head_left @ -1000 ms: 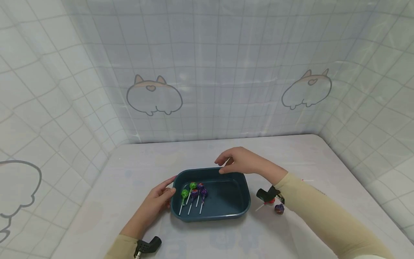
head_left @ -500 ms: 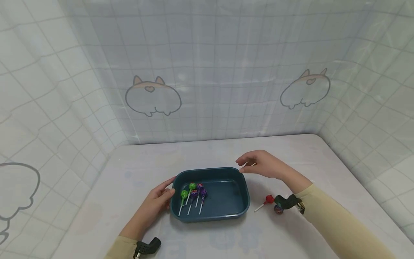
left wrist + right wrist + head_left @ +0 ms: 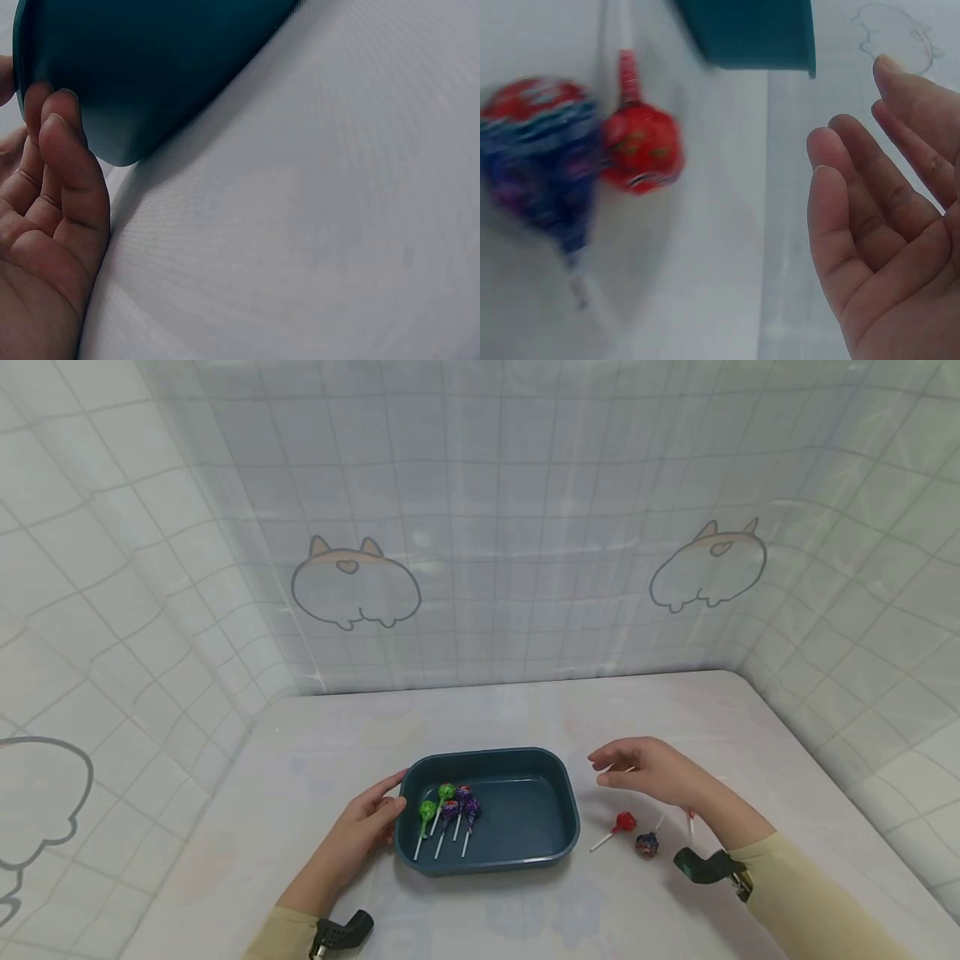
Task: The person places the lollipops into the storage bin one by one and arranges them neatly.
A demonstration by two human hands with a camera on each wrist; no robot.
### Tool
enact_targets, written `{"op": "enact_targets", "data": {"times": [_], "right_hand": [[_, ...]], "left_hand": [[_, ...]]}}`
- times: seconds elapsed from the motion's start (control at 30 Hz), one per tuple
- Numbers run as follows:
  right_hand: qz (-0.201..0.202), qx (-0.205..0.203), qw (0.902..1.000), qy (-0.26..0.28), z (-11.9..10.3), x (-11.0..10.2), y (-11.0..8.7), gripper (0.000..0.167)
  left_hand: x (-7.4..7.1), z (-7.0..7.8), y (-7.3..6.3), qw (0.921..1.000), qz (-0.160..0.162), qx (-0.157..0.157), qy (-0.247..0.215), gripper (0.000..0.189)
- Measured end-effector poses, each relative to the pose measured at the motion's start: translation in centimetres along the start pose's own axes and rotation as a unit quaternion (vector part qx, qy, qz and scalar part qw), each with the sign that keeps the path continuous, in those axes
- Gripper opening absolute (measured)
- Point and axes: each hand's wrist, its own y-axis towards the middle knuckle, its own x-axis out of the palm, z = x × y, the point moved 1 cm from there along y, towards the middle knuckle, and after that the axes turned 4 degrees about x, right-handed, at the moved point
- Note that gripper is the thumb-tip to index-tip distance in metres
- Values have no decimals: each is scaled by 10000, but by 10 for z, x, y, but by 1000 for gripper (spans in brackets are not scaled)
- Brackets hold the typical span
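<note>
A dark teal tray (image 3: 487, 865) stands on the table. My left hand (image 3: 358, 828) holds its left end, thumb over the rim and fingers against the outer wall (image 3: 120, 97). In the tray's left part lie several lollipops: green ones (image 3: 427, 810) and purple ones (image 3: 471, 810), sticks toward me. My right hand (image 3: 652, 770) hovers right of the tray with loosely bent fingers and nothing in it. Below it on the table lie a red lollipop (image 3: 625, 822) and a dark blue-purple one (image 3: 647, 844). Another red one (image 3: 691, 815) is partly hidden by the right forearm.
A pale cloth (image 3: 337, 735) covers the table. White grid-patterned curtains (image 3: 525, 568) with cartoon animal drawings enclose the back and both sides. Each wrist wears a black camera mount (image 3: 705, 866).
My right hand has moved right and toward me, from over the tray's back rim to above the loose lollipops, uncovering them. The left hand and tray have stayed in place.
</note>
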Motion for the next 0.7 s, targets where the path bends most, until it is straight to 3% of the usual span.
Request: {"op": "enact_targets", "data": {"times": [0.2,0.7], "right_hand": [[19,271,9996,103,12,-2,-20,44],[-25,364,9992,131,37,-5,-62,33]], "left_hand": [[1,3,-2,10000,36,-34,-15,55],[2,2,-1,9998,149,-81,95,52]]}}
